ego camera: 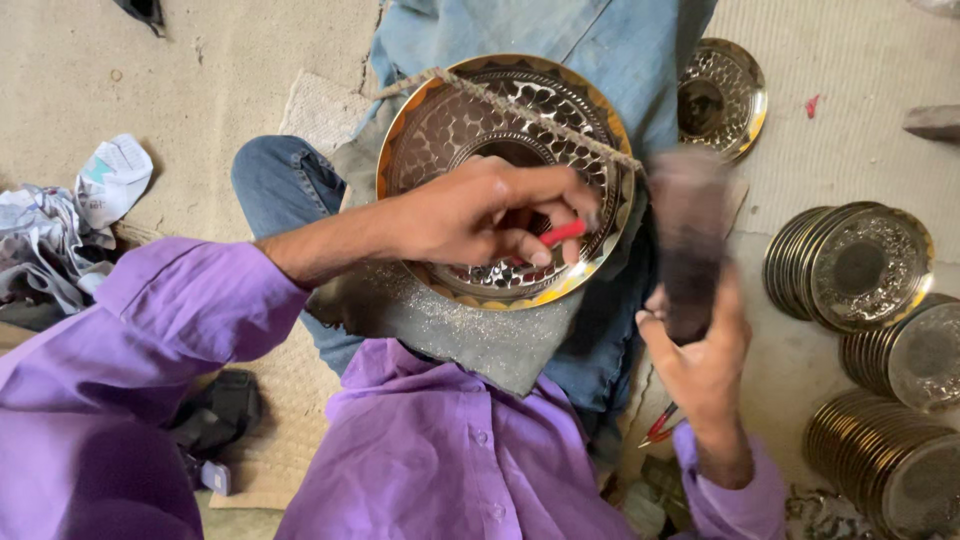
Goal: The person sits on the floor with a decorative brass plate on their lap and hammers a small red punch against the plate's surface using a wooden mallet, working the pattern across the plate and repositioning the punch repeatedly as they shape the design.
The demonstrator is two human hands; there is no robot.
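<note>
Two hands work one engraved plate [505,175] with red tool [562,233].

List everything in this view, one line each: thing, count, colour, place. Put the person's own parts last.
Embossed plate: one, gold-rimmed silver, on the lap.
Cord: one, tan, stretched across the plate.
Red-handled tool: one, red, in the left hand over the plate.
Dark mallet: one, brown-black, blurred, in the right hand.
Grey cloth: one, under the plate.
Small plate: one, upper right floor.
Plate stacks: three, right floor.
Crumpled rags: white-grey, left floor.
Left hand: grip on the red tool.
Right hand: grip on the mallet.
</note>
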